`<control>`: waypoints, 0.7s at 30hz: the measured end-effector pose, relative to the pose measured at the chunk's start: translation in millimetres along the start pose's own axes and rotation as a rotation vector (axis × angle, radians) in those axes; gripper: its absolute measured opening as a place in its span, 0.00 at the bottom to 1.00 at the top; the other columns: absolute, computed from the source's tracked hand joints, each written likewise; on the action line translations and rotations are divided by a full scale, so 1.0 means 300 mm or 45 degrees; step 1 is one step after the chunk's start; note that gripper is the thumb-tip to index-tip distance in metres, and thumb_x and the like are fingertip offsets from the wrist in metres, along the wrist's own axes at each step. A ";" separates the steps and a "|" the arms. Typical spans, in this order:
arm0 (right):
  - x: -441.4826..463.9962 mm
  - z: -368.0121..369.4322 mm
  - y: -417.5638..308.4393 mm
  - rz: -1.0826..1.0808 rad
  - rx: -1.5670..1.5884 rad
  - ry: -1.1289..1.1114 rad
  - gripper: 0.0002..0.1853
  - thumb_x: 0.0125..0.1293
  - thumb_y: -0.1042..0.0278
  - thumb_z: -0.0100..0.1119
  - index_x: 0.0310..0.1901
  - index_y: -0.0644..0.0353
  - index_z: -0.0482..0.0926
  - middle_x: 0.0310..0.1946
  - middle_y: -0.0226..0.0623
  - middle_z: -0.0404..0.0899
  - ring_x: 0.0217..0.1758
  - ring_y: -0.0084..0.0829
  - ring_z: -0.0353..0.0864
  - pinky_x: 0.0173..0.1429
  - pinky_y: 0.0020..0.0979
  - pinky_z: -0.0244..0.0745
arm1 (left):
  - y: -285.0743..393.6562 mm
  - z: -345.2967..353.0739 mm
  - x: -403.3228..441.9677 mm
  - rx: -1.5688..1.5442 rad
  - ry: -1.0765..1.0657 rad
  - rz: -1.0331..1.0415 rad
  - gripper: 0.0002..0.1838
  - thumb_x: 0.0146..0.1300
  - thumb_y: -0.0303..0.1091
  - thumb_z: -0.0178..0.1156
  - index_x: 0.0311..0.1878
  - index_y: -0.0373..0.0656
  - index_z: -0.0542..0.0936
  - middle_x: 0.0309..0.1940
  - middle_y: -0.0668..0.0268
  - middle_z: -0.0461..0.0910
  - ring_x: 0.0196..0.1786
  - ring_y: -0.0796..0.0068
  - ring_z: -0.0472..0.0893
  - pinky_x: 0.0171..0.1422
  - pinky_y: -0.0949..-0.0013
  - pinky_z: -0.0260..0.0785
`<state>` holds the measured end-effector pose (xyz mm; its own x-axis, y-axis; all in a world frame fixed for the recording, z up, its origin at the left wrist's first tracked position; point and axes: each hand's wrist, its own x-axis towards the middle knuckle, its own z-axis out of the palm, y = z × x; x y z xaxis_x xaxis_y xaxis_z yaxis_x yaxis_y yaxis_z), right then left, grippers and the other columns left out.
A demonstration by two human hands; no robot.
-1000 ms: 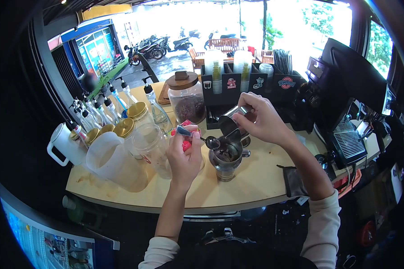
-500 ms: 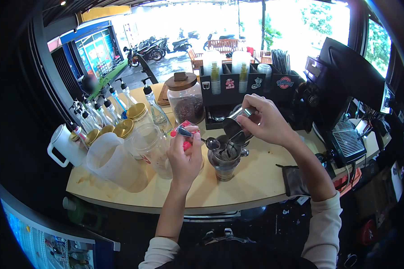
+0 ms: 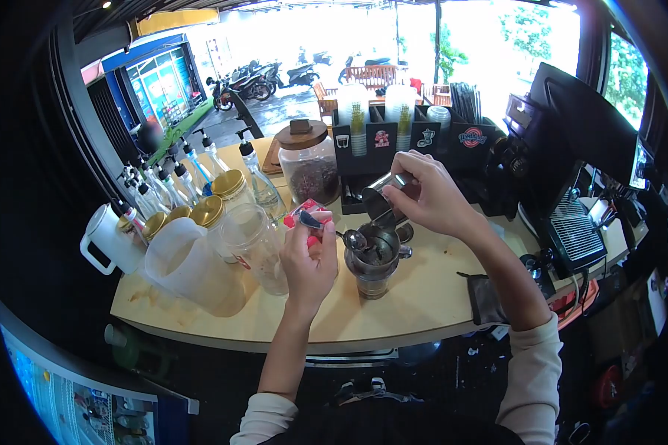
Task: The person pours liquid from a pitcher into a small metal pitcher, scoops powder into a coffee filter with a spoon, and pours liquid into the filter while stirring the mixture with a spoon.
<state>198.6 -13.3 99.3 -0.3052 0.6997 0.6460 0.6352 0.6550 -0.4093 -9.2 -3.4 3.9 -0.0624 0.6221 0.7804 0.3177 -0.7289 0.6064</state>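
Note:
Pinched in my left hand [image 3: 309, 256] is a metal spoon [image 3: 355, 240], its bowl over the near rim of a metal coffee dripper [image 3: 378, 256]. Dark matter lies inside the dripper, which sits on a clear glass vessel [image 3: 372, 288]. My right hand [image 3: 432, 194] grips a small steel pitcher [image 3: 382, 194], tipped with its mouth low above the dripper. Whether anything runs from it is hard to see. Behind my left hand lies a red and white packet [image 3: 310, 210], partly hidden by the fingers.
Left of my hands stand a clear jar [image 3: 246, 241], a frosted plastic pitcher [image 3: 178, 259] and gold-lidded jars [image 3: 207, 211]. Pump bottles [image 3: 260, 182] fill the back left. A wooden-lidded jar [image 3: 309, 167] and a black cup organizer [image 3: 412, 141] stand behind. A dark cloth [image 3: 487, 299] lies right.
My right hand has shifted slightly left, and the steel pitcher's mouth is higher and turned more toward the left. The spoon has moved a little to the right.

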 end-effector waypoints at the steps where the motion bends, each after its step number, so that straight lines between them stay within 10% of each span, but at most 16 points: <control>1: -0.001 -0.003 0.005 -0.019 -0.068 0.002 0.11 0.57 0.71 0.62 0.31 0.65 0.68 0.25 0.39 0.70 0.24 0.31 0.72 0.38 0.33 0.67 | -0.002 0.001 -0.001 -0.007 -0.002 -0.004 0.06 0.62 0.28 0.60 0.42 0.40 0.79 0.30 0.62 0.79 0.31 0.71 0.79 0.37 0.67 0.70; 21: -0.080 -0.078 0.014 0.014 -0.111 0.013 0.11 0.56 0.71 0.62 0.30 0.63 0.68 0.22 0.36 0.66 0.23 0.30 0.70 0.41 0.32 0.61 | -0.008 0.035 -0.011 -0.009 -0.049 -0.021 0.06 0.63 0.29 0.59 0.42 0.41 0.79 0.27 0.66 0.78 0.31 0.72 0.77 0.38 0.69 0.68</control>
<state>225.2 -34.0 97.2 -0.2906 0.7036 0.6485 0.6983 0.6193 -0.3590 0.1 -0.8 -1.6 -0.0313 0.6445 0.7640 0.3099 -0.7204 0.6205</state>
